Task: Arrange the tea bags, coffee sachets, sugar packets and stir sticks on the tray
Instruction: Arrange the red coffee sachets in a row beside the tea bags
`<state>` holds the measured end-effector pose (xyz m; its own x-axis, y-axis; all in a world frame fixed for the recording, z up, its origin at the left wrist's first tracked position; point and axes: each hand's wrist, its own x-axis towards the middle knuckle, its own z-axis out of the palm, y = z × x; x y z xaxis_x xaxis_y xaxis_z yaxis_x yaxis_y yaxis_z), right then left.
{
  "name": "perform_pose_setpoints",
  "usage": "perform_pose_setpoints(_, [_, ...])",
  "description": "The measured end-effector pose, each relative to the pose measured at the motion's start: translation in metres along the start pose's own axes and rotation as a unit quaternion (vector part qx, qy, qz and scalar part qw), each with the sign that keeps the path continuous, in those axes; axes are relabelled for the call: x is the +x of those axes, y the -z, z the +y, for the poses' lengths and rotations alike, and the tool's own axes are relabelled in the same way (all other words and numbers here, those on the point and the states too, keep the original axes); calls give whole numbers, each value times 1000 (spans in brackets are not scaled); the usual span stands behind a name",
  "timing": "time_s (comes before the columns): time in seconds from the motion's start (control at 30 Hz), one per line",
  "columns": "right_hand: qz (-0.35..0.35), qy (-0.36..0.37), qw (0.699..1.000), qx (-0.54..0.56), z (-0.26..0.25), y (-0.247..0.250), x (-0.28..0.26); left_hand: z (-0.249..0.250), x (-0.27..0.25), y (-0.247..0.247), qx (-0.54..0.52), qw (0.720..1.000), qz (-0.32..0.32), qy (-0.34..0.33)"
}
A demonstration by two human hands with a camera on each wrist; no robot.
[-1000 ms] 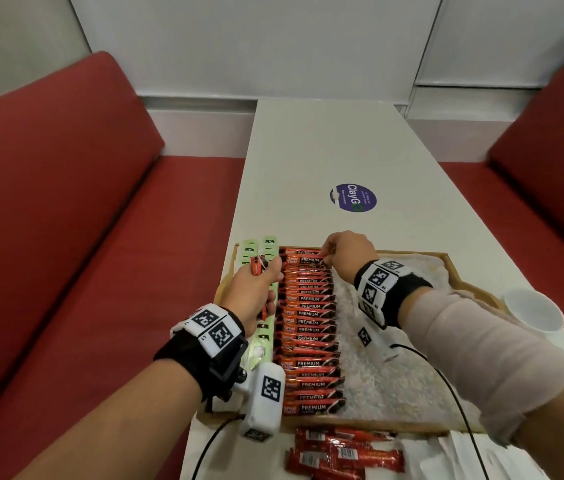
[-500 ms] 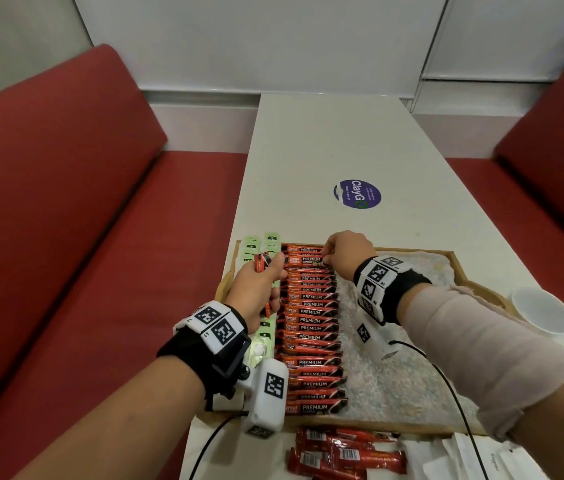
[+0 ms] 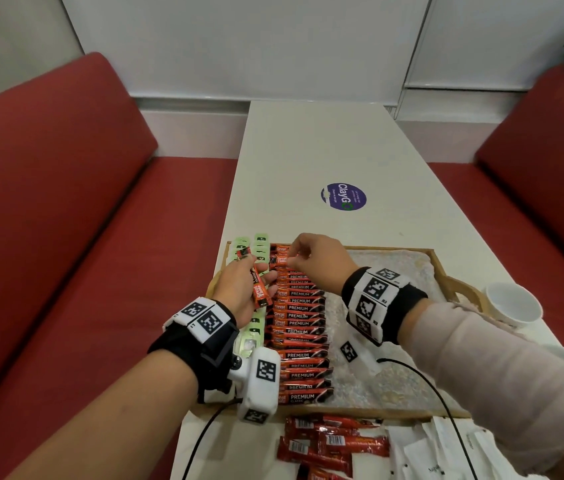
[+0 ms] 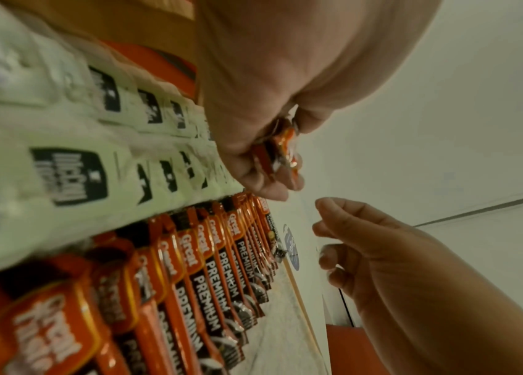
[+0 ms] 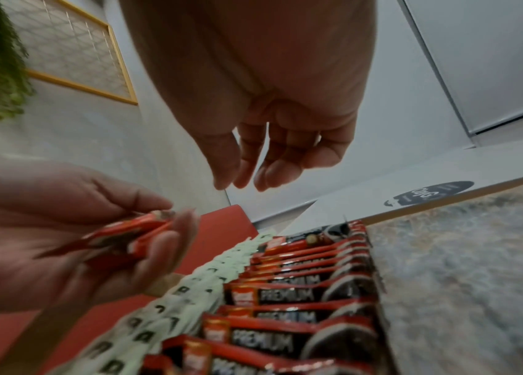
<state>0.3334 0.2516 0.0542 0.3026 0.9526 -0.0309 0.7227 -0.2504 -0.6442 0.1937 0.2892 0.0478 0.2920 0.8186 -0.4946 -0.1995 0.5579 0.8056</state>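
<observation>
With the left hand [image 3: 239, 289] gripping spare sachets [image 3: 258, 285] over the tray's [image 3: 441, 268] left side and the right hand [image 3: 311, 259] loosely curled, empty, above the sachet row's [image 3: 299, 327] far end, best feed one sachet across and lay it overlapping evenly.
</observation>
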Motion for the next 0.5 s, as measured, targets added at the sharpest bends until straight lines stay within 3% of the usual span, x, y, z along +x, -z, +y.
perform_pose_setpoints(0.13, [-49, 19, 998, 43, -11, -7, -16, -4, -4, -3, 4, 999, -24, -24])
perform_pose_setpoints(0.33, [-15, 41, 998, 43, -17, -6, -16, -9, -6, 0, 116, 988, -96, -41])
perform_pose_setpoints(0.5, [-94, 74, 992, 43, -13, 2, -10, -5, -6, 7, 153, 979, -128, -34])
